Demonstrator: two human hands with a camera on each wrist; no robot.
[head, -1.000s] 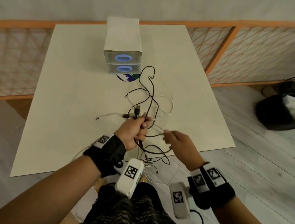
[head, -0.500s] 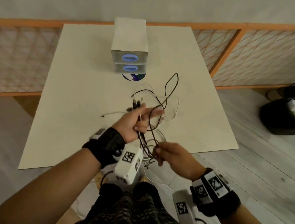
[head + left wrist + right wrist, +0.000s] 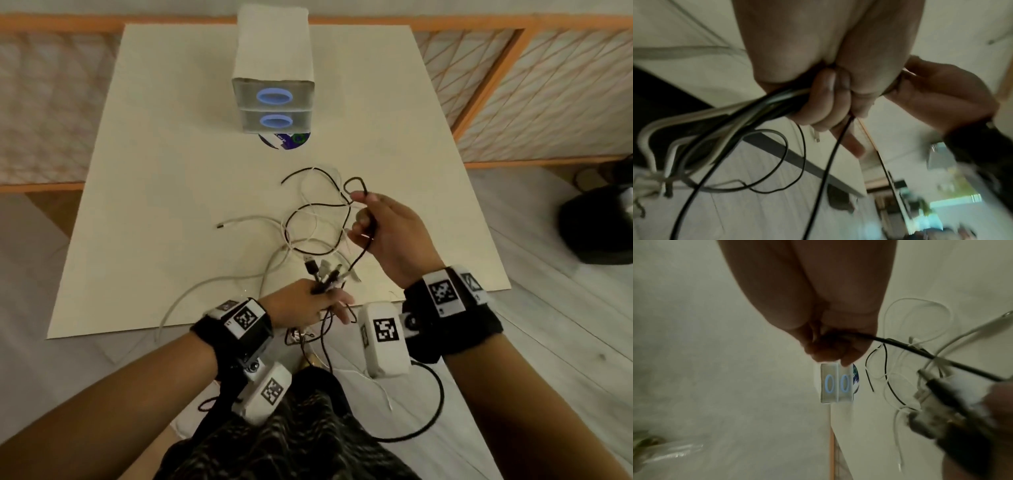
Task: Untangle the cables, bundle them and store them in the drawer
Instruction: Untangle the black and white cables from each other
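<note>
1. Untangling is the step in hand: a person works a knot of black and white cables (image 3: 308,222) spread on the pale bench (image 3: 171,205), on the near side of the drawer unit (image 3: 273,99) — both its drawers are closed.
2. The left hand (image 3: 301,306), low at the bench's near edge and well away from the drawer unit, has its fingers (image 3: 824,100) curled tight around a sheaf of cable ends, plugs (image 3: 323,272) sticking up out of the fist. The rest trails off the edge toward the lap.
3. The right hand (image 3: 387,233), raised between the left hand and the drawer unit, pinches a single black cable (image 3: 358,260) between thumb and curled fingers; the strand runs taut down to the gathered plugs.
4. Loops of white and black cable lie slack on the bench between the right hand and the drawer unit, one white plug end (image 3: 221,225) stretched out to the left.
5. The next move likely calls for drawing that black strand clear of the white loops — slowly, since a hard pull could cinch the knot. Bundling and opening a drawer are not yet begun.
</note>
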